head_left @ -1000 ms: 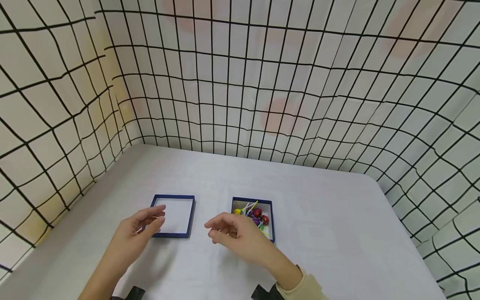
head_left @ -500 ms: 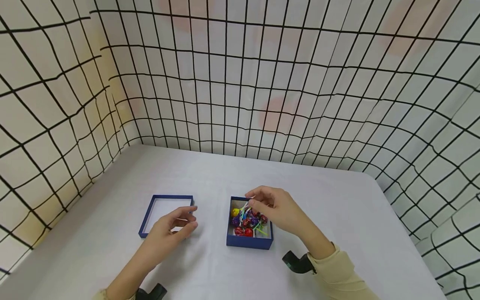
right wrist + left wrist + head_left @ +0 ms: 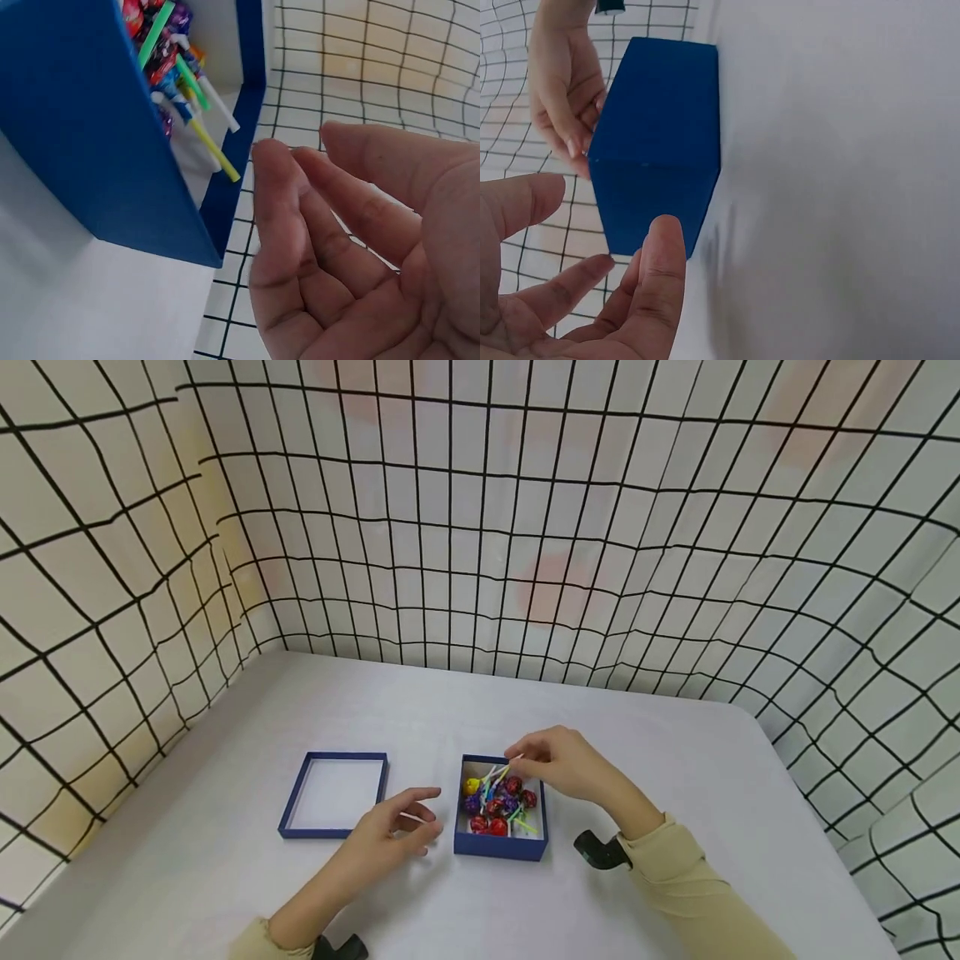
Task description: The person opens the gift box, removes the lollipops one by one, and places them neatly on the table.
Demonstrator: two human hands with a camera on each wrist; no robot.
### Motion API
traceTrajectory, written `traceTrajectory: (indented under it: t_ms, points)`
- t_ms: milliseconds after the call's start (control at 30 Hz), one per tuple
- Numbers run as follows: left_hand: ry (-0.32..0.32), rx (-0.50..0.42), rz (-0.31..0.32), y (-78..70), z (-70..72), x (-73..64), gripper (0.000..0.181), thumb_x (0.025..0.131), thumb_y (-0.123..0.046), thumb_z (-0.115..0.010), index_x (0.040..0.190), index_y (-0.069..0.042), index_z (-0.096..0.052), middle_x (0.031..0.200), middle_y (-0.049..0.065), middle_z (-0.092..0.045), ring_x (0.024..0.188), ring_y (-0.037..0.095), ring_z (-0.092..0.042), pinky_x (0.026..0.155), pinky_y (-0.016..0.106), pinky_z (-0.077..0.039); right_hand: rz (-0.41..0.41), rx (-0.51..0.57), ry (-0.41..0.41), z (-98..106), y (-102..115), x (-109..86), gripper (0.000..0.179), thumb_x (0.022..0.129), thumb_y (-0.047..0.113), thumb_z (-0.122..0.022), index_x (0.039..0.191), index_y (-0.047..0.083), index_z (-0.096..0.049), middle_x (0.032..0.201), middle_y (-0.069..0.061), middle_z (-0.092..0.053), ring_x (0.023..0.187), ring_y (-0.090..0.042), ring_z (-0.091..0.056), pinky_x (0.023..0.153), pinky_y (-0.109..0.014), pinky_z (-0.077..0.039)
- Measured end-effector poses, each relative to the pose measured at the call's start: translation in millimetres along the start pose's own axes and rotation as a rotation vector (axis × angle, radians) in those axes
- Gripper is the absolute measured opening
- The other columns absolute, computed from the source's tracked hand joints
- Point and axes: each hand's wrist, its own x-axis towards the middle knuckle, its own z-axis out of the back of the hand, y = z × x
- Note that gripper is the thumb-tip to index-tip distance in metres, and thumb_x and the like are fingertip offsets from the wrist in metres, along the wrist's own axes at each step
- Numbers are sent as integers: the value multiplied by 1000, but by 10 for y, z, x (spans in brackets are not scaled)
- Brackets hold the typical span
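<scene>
Hovering by blue square box (image 3: 498, 847), right hand (image 3: 568, 765) holds nothing. Left hand (image 3: 386, 837), splayed, partly blocks blue-rimmed square lid (image 3: 335, 793).

Your head view is bright and evenly lit, with a faint, soft shadow on the table (image 3: 675, 760) beneath your left hand (image 3: 390, 835) and the net (image 3: 512, 532) bowing toward the frame's edges. Your left wrist view looks greyer, with diffuse shadow right of the box (image 3: 656, 105).

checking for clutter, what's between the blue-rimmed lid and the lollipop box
In the head view, the left hand hangs partly between lid and box, over otherwise bare white tabletop.
</scene>
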Motion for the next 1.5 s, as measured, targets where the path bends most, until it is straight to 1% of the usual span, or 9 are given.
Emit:
traceTrajectory:
  t_ms: [133,267,433,667,833,1000,1133,1300,1500]
  points:
    - [31,-53,5,42,-61,28,55,104,-26,-74,153,-8,-56,118,11,-69,103,20,-71,80,27,-66,-9,-34,36,-25,5,83,26,105,20,-70,124,3,-78,100,-10,-83,90,-21,-77,79,-32,-62]
    - [59,-90,-25,77,-95,50,60,104,-26,-73,156,-4,-53,119,14,-69,103,22,-73,80,30,-67,-20,-49,48,-66,38,165,25,104,19,-71,121,2,-80,99,-9,-83,84,-14,-73,72,-27,-58]
    - [88,-130,-49,101,-119,63,62,105,-25,-72,158,-1,-49,119,16,-69,102,24,-74,81,32,-68,-44,-49,55,-104,88,212,22,104,17,-72,117,3,-81,97,-7,-82,83,-14,-72,70,-24,-58]
    - [106,-179,-53,108,-128,86,63,106,-23,-71,159,-1,-47,120,18,-67,103,25,-74,82,32,-68,-38,-100,49,-137,106,251,21,102,17,-74,116,4,-82,98,-3,-83,79,-9,-67,70,-24,-57]
    - [119,-195,-47,116,-136,106,64,106,-23,-71,161,-1,-45,121,18,-66,105,24,-73,84,33,-69,-56,-97,45,-152,87,261,15,101,16,-76,111,6,-83,94,-3,-82,78,-9,-68,70,-23,-56]
    - [125,-188,-41,119,-134,112,64,107,-25,-70,161,-2,-45,121,18,-67,104,24,-74,85,34,-68,-55,-71,39,-157,81,267,8,100,15,-77,100,9,-82,89,-5,-81,70,-12,-66,63,-22,-54]
    - [132,-196,-53,127,-131,125,64,107,-25,-69,161,0,-45,121,19,-67,104,25,-74,85,34,-68,-40,-41,42,-155,67,278,7,100,14,-76,95,9,-79,84,-5,-80,63,-13,-64,57,-22,-53]
    - [143,-210,-66,144,-137,138,62,108,-25,-68,159,2,-46,120,19,-68,102,25,-74,84,31,-68,-30,9,47,-177,33,290,7,98,14,-77,93,9,-76,80,-2,-77,63,-10,-62,57,-24,-53]
    - [160,-219,-49,184,-159,120,62,108,-24,-68,159,3,-45,118,18,-69,99,23,-73,82,31,-68,-20,60,79,-270,-28,287,5,95,11,-77,92,10,-73,76,2,-72,62,-9,-59,56,-23,-53]
